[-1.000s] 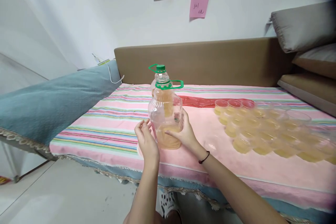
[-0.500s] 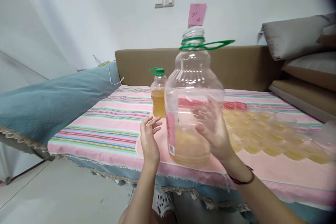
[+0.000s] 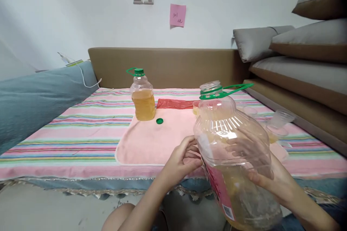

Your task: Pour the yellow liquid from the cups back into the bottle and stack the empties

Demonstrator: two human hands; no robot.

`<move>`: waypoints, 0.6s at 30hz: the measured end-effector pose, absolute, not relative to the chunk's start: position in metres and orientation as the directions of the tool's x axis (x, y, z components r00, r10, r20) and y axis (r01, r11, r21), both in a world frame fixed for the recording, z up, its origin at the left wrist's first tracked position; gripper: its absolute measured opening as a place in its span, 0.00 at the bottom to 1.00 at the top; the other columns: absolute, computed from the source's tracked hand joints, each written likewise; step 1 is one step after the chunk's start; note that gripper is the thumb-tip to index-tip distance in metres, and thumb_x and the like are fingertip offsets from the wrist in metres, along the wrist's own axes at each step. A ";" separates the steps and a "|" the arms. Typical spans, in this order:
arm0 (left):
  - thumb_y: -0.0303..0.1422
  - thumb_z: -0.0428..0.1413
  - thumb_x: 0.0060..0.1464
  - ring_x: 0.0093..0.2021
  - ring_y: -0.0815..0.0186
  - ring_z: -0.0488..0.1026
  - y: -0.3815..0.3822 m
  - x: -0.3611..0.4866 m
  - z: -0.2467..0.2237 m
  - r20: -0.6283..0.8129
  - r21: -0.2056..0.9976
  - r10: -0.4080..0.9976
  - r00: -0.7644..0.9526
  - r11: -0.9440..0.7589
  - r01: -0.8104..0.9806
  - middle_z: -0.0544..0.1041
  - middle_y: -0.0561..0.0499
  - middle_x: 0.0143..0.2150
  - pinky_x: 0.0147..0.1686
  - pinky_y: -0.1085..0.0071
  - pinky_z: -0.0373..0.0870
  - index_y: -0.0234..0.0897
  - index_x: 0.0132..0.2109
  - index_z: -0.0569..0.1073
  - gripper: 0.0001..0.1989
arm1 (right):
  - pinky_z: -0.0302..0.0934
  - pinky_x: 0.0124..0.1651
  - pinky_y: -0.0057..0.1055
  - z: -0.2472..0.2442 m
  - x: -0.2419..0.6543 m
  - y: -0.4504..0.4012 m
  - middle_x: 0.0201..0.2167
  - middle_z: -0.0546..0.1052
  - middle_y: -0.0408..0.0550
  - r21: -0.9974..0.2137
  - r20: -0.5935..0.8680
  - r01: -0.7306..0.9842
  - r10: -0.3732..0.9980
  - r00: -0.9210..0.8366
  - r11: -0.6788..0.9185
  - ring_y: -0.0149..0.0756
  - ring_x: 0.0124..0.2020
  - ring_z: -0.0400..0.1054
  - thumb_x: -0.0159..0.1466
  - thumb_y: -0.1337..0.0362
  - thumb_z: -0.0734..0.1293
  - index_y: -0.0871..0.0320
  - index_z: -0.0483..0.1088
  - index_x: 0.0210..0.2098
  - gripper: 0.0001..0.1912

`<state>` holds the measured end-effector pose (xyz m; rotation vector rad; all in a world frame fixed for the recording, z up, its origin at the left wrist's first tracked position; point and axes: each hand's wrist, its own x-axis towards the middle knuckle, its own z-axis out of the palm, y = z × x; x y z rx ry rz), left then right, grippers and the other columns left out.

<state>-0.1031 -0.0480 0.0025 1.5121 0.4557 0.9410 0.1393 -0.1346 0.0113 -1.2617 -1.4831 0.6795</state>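
A large clear jug [image 3: 235, 144] with an open neck and a green strap handle tilts to the left, some yellowish liquid low inside. My right hand [image 3: 262, 166] grips its right side, partly seen through the plastic. On its left side, my left hand [image 3: 187, 155] touches the jug near the label with curled fingers. Farther back at left stands a capped jug [image 3: 143, 104] of amber liquid. A green cap [image 3: 159, 121] lies on the pink mat [image 3: 154, 144]. Clear cups [image 3: 273, 131] show behind the held jug, many hidden by it.
A red plastic bag [image 3: 176, 104] lies flat behind the mat. Cushions [image 3: 306, 68] are stacked at the right. A blue-covered armrest [image 3: 48, 90] with a white cable bounds the left, and a brown backrest [image 3: 168, 65] runs along the wall.
The view has turned right. The held jug has come lower and closer and now tilts. My left hand, earlier apart from it with fingers spread, is now against its side. The green cap has come into view.
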 end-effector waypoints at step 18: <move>0.44 0.71 0.37 0.61 0.44 0.65 -0.082 -0.024 -0.025 0.145 0.825 0.523 0.840 0.405 -0.394 0.71 0.38 0.58 0.62 0.45 0.56 0.38 0.62 0.63 0.46 | 0.58 0.63 0.46 -0.012 0.216 -0.177 0.71 0.53 0.36 -0.717 0.121 0.695 0.991 0.047 0.055 0.51 0.69 0.47 0.54 0.48 0.71 0.30 0.44 0.68 0.48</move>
